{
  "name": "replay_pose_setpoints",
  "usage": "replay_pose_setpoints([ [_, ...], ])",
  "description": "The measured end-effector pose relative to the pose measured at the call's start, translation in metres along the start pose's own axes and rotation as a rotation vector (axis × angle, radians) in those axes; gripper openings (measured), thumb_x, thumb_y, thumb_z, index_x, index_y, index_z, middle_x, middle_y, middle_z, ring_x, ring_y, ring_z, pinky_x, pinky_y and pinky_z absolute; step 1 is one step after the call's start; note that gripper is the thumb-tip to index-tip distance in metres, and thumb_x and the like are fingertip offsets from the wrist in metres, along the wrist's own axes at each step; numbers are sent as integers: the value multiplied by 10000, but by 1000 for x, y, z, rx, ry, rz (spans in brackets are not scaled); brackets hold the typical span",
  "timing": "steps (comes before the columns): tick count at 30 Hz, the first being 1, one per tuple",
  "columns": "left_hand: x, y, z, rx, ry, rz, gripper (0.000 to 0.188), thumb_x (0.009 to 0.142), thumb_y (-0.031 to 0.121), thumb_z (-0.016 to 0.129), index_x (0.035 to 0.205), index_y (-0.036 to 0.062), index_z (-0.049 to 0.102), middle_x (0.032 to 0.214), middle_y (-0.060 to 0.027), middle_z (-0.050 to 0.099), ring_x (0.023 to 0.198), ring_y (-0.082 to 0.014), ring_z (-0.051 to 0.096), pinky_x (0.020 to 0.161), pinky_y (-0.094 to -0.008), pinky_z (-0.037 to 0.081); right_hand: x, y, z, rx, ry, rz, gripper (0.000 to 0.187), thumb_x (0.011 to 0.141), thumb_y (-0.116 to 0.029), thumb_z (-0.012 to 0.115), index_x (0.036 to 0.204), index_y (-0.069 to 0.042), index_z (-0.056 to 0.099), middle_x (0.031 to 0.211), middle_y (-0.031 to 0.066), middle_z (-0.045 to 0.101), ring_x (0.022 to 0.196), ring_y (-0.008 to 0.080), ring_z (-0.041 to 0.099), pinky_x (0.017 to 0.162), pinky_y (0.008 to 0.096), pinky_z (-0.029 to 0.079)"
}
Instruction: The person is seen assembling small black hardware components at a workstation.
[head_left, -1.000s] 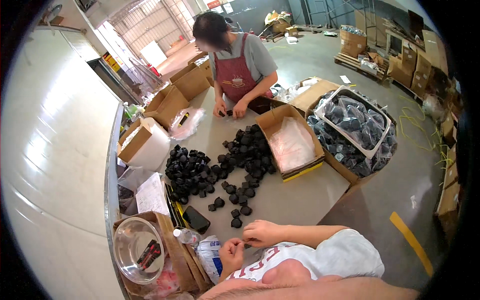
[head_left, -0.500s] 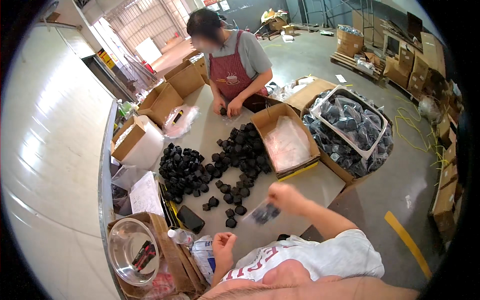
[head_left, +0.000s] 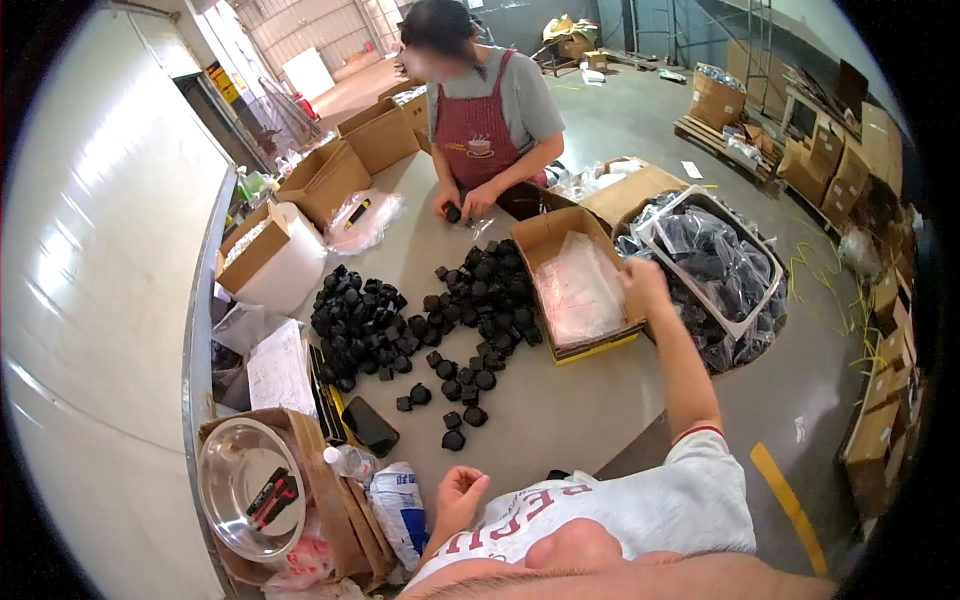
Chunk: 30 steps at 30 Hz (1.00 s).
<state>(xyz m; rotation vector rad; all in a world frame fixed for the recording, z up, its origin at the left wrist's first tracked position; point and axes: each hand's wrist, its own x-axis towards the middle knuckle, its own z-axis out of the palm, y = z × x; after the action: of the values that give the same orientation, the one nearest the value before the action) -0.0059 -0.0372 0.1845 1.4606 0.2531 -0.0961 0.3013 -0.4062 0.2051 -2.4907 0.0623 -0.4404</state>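
Observation:
My right hand (head_left: 645, 288) is stretched out to the gap between the cardboard box of clear plastic bags (head_left: 578, 290) and the large carton of bagged black parts (head_left: 720, 250). Its fingers are partly hidden behind the hand, so whether it holds a bag does not show. My left hand (head_left: 460, 497) hovers close to my shirt at the table's near edge, fingers curled with nothing visible in them. Small round-and-square black plastic parts (head_left: 355, 320) lie in two heaps on the table, with several loose ones (head_left: 453, 440) nearer me.
Across the table a person in a red apron (head_left: 474, 135) handles a black part (head_left: 453, 213). A phone (head_left: 370, 427), a plastic bottle (head_left: 350, 462) and a clear bowl (head_left: 250, 490) with a red-and-black tool are at the left. A white-rimmed tray (head_left: 720, 325) rests on the large carton.
My right hand has moved away and to the right, from over the table to the large carton. The clear bag of black parts it held no longer shows in it. My left hand stays curled.

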Motion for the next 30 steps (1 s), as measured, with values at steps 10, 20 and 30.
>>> replay_pose_setpoints([
  [10,-8,-14,-11,144,80,-42,137,851,116,632,904,9,565,789,-6,576,708,-67,512,658,-209,422,21,35,149,-410,-632,16,238,751,-164,656,980,-96,658,979,166,648,949,343,610,817,415,485],
  [20,4,-1,9,172,7,-92,148,855,136,634,908,15,567,770,6,561,687,-59,491,623,-205,411,0,10,81,-139,-124,55,161,797,-83,561,923,-101,660,903,155,657,860,345,626,759,422,492],
  [30,6,-15,15,63,-49,-44,163,869,129,614,969,13,561,825,-4,586,738,-63,530,653,-203,431,-46,-7,60,159,328,-144,247,738,83,534,970,14,586,895,183,577,836,342,568,763,403,461],
])
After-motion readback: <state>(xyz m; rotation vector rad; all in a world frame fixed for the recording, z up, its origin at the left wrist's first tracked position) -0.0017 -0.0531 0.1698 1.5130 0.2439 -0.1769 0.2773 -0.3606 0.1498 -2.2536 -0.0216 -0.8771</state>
